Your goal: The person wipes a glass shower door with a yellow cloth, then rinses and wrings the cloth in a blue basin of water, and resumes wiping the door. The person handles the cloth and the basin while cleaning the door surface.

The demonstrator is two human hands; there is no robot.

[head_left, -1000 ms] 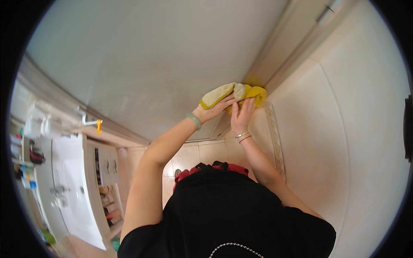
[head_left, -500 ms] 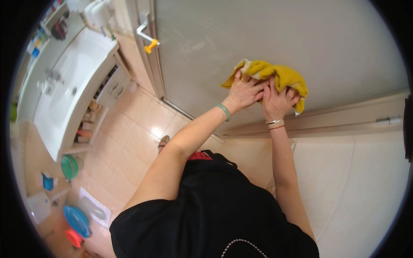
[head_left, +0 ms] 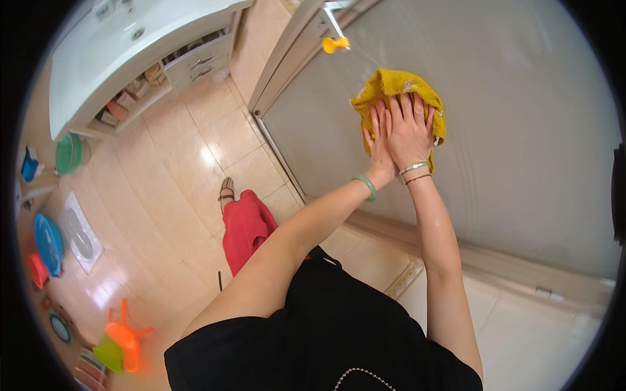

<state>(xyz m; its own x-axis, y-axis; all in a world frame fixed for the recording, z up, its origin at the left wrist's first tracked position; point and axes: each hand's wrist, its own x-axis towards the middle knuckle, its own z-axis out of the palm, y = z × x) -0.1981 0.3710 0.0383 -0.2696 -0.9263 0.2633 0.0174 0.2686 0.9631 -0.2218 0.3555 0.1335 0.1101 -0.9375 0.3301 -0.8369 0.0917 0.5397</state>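
A yellow cloth (head_left: pixel 398 83) lies bunched against a frosted glass door panel (head_left: pixel 515 137). My right hand (head_left: pixel 412 138) presses it flat, fingers stretched out across the fabric; a silver bangle and a red string circle the wrist. Close beside it, partly overlapped by the right hand, my left hand (head_left: pixel 380 156) also rests on the cloth with its fingers extended. A green bangle (head_left: pixel 366 187) sits on the left wrist. Both arms reach forward, and the cloth's lower part is hidden under the palms.
A metal door handle (head_left: pixel 334 23) with a yellow knob (head_left: pixel 335 45) is at the panel's left edge. At far left stand a white washbasin (head_left: pixel 78 72) over an open-shelved cabinet, a green bucket (head_left: pixel 68 155) and a blue basin (head_left: pixel 48 242). An orange stool (head_left: pixel 125 337) stands lower left.
The view has shifted, bringing the orange stool and more floor into sight. My hands have come closer together, and the cloth is now nearer the door handle and less stretched sideways.
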